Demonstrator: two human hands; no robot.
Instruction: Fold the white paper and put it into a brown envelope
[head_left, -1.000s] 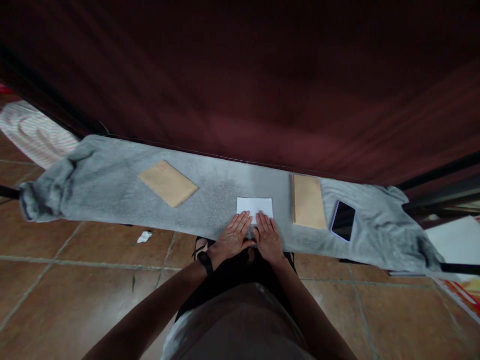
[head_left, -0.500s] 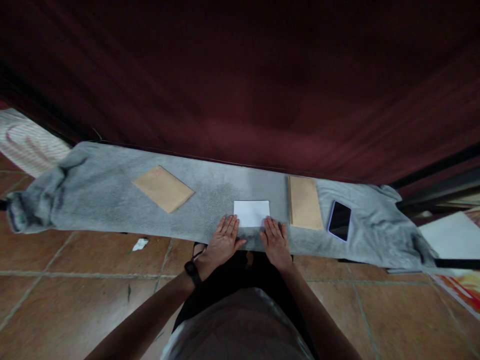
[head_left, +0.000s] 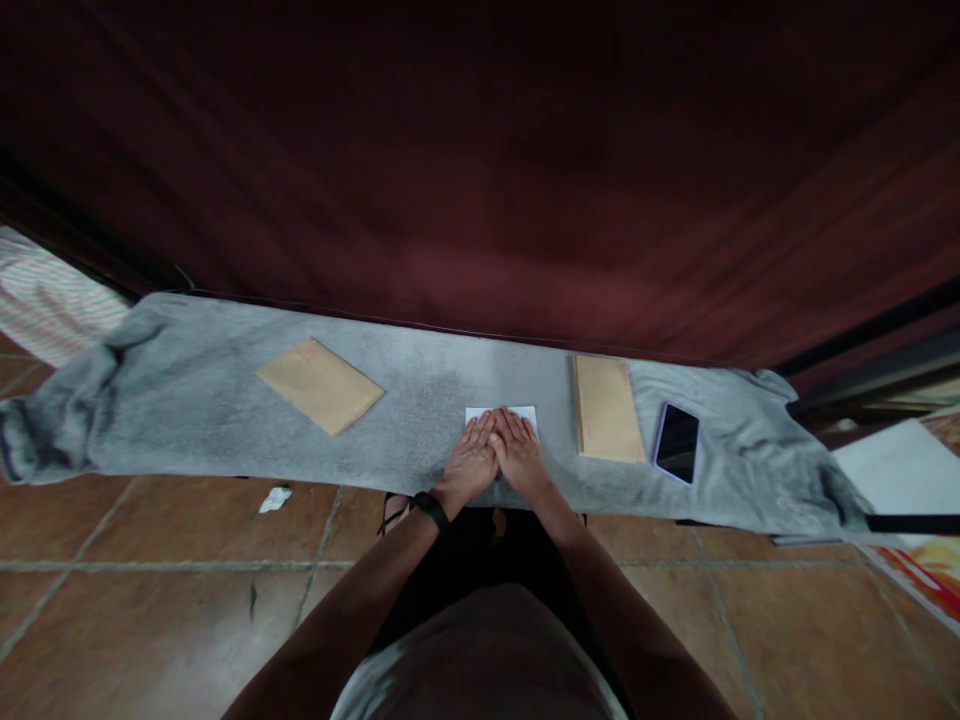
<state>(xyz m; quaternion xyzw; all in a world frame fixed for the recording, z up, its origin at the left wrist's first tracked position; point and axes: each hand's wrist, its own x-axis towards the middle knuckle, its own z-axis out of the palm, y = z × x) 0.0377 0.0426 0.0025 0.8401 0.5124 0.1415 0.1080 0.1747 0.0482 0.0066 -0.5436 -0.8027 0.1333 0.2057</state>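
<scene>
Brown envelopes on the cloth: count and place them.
2 visible: one envelope left of the left hand, another envelope between the right hand and the phone. Others may be hidden beneath it.

So basically the whole far side is one big dark red backdrop [head_left: 495,200], faintly streaked, going almost black up top. Right below it runs a long narrow surface draped in grey cloth [head_left: 427,375], pretty rumpled at both ends. Floor's brownish tile [head_left: 810,630] with pale grout lines, plus a crumpled white scrap [head_left: 275,499] lying on it. Light's kinda dim, with a soft shine on the tiles lower left. Striped fabric [head_left: 52,300] off to the left, dark bars [head_left: 877,325] and a white flat panel [head_left: 900,465] over on the right.
</scene>
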